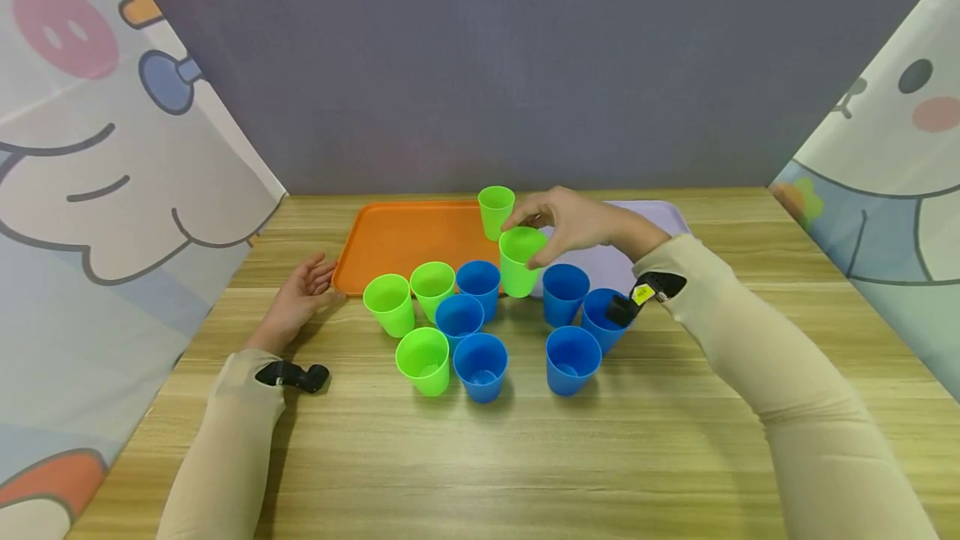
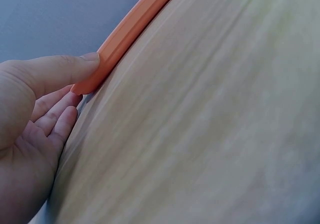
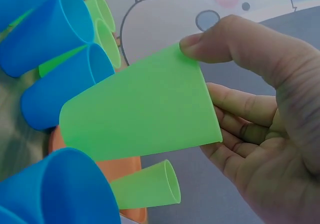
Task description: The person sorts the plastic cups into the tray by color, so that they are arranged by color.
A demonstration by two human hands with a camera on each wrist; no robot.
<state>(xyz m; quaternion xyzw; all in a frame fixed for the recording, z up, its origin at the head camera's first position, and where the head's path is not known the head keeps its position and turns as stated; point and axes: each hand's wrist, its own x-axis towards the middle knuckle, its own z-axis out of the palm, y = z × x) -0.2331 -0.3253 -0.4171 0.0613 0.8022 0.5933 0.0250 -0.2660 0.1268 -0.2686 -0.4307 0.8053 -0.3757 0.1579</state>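
Right hand [image 1: 573, 222], frame centre: fingers [image 3: 235, 101] and thumb pinching rim of a green cup [image 1: 520, 260], held just above the worktop [image 1: 480, 440]. Left hand [image 1: 300, 300], left of centre: lying relaxed, straight thumb touching corner of orange tray [image 1: 405, 244]. Around: green and blue cups, one green cup [image 1: 496, 211] on tray. No readable writing.

Green cup [image 1: 521, 260] in the right hand's [image 1: 576, 222] grip: smooth plastic, slight sheen. Blue cups [image 1: 481, 367] same plastic; orange tray [image 1: 405, 240] smooth, matt plastic. Surface [image 1: 525, 448] pale wood-grain laminate, matt; sleeves [image 1: 787, 373] soft beige cloth.
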